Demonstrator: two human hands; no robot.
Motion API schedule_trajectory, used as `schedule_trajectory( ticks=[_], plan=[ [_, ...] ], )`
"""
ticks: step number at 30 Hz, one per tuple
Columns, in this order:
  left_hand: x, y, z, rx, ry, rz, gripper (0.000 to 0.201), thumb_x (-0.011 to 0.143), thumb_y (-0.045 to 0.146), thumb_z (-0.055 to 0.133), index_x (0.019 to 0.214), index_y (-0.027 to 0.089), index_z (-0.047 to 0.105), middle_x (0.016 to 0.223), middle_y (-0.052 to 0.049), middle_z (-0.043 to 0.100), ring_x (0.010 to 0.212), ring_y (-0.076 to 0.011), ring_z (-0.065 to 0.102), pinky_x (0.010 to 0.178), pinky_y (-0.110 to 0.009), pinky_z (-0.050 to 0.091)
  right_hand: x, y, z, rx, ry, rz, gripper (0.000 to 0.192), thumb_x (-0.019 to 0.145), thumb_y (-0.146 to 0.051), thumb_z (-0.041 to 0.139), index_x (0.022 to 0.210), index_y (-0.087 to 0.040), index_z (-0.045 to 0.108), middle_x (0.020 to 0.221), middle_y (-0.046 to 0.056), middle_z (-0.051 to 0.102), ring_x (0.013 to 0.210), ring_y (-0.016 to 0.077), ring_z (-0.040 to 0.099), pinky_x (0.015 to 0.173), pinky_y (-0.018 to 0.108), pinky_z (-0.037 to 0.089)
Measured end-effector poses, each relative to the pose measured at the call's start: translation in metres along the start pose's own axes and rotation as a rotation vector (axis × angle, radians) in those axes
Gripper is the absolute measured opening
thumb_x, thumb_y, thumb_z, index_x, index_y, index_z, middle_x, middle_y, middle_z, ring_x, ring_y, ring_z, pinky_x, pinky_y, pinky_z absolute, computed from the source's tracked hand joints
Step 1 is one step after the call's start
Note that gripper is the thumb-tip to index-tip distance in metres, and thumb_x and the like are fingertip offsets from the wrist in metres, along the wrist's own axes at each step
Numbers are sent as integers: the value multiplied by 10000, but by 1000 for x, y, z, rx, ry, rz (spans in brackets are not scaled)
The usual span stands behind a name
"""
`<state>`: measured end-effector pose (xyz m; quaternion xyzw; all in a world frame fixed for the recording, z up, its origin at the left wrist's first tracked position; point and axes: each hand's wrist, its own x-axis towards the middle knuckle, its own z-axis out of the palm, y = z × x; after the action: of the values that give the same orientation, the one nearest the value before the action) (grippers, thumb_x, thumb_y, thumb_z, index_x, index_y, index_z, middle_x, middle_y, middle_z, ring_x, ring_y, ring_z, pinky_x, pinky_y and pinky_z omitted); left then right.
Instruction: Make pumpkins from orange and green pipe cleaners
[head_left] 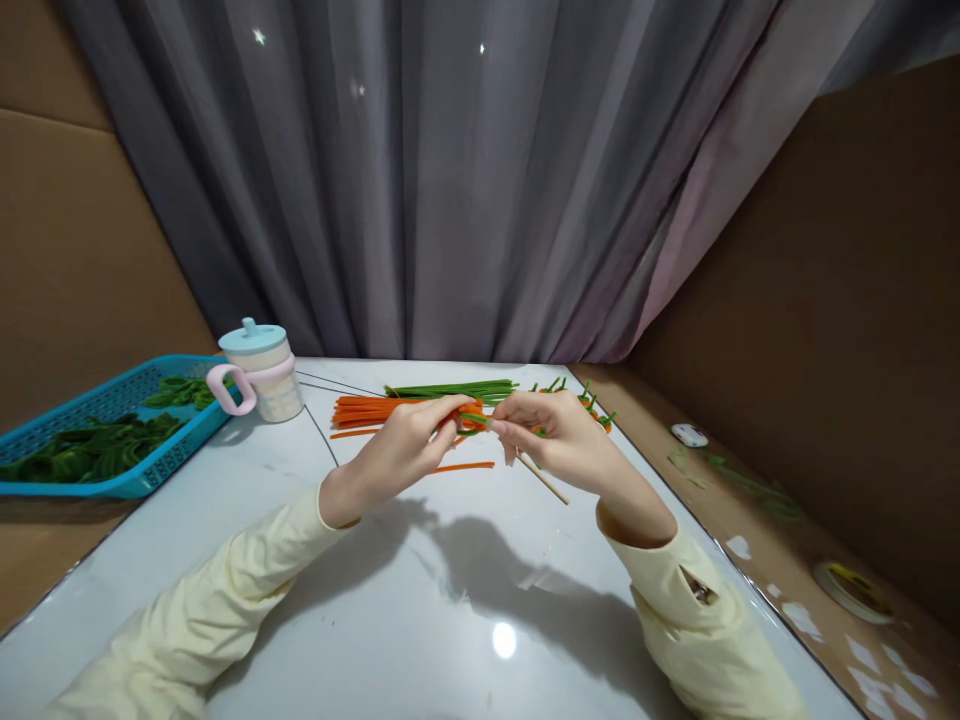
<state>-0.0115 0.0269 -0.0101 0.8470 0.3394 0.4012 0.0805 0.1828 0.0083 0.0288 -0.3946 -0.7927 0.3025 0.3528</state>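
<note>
My left hand (405,440) pinches a small orange piece (471,408), which looks like coiled pipe cleaner. A short green pipe cleaner (474,420) sits against it, and the fingertips of my right hand (551,430) are closed on its end. Both hands meet just above the table, close together. Behind my left hand lie a bundle of orange pipe cleaners (364,412) and a bundle of green pipe cleaners (450,390). One loose orange pipe cleaner (469,466) rests in front of them. Below my right hand is a thin wooden stick (546,480). Several small orange-and-green pieces (606,420) lie beyond it, partly hidden.
At the left, a blue basket (142,480) holds green leaf-like pieces, beside a lidded cup (274,400) with a pink handle. Along the right edge lie a roll of tape (853,592), a small white object (689,435) and white scraps (801,620). A grey curtain (450,180) hangs behind.
</note>
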Motion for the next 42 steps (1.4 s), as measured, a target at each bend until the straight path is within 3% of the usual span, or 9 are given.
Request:
schedule_trajectory(
  ticks=[7, 17, 21, 24, 27, 30, 37, 42],
  plan=[
    [-1, -9, 1, 176, 97, 131, 305, 901, 107, 396, 1132, 101, 595, 974, -116, 703, 843, -208, 672, 739, -319, 538, -1, 4, -3, 0, 18, 43, 178, 828, -255, 547, 692, -143, 575, 508, 0, 595, 463, 106, 546, 479, 208, 405],
    [3, -10, -9, 188, 127, 85, 291, 885, 95, 411, 1096, 115, 610, 989, -92, 705, 868, -189, 667, 783, -294, 523, -1, 9, -8, 22, 1, 63, 192, 832, -285, 562, 703, -143, 579, 513, 3, 603, 430, 89, 503, 414, 191, 331],
    [4, -11, -8, 197, 127, 65, 283, 866, 75, 427, 1089, 138, 588, 983, -68, 705, 838, -168, 668, 772, -267, 514, -1, 11, -12, -39, -146, 57, 190, 873, -289, 530, 741, -157, 558, 565, 12, 639, 489, 109, 550, 469, 206, 395],
    [3, -11, -7, 224, 99, 97, 254, 864, 75, 425, 1070, 144, 558, 915, -56, 700, 743, -156, 661, 691, -251, 503, -1, 10, -14, -118, -219, -45, 204, 897, -341, 530, 819, -159, 575, 727, 40, 684, 632, 130, 611, 575, 223, 458],
    [2, -11, -7, 275, 53, 171, 170, 890, 117, 413, 1009, 143, 531, 825, -57, 677, 640, -156, 629, 596, -253, 470, 0, 8, -11, -154, -89, -140, 205, 914, -343, 522, 916, -161, 617, 894, 58, 691, 779, 147, 634, 651, 228, 476],
    [0, -9, -7, 304, 10, 219, 124, 897, 121, 404, 966, 146, 504, 773, -52, 643, 615, -159, 608, 573, -256, 451, 2, 8, -5, -178, 23, -204, 172, 928, -271, 510, 937, -161, 642, 913, 51, 698, 789, 145, 632, 669, 233, 462],
    [-3, -6, -5, 291, -23, 222, 83, 893, 117, 411, 941, 167, 457, 756, -40, 612, 614, -165, 597, 566, -255, 436, 6, 15, 9, -195, 51, -343, 63, 877, -182, 598, 894, -156, 652, 858, 36, 698, 728, 121, 620, 624, 207, 446],
    [-3, -2, -5, 207, -16, 130, 90, 867, 115, 412, 915, 183, 446, 703, 1, 583, 523, -123, 538, 508, -218, 392, 3, 13, 17, -275, 134, -385, 37, 851, -134, 611, 877, -159, 620, 808, 30, 671, 693, 120, 596, 579, 203, 447]
  ],
)
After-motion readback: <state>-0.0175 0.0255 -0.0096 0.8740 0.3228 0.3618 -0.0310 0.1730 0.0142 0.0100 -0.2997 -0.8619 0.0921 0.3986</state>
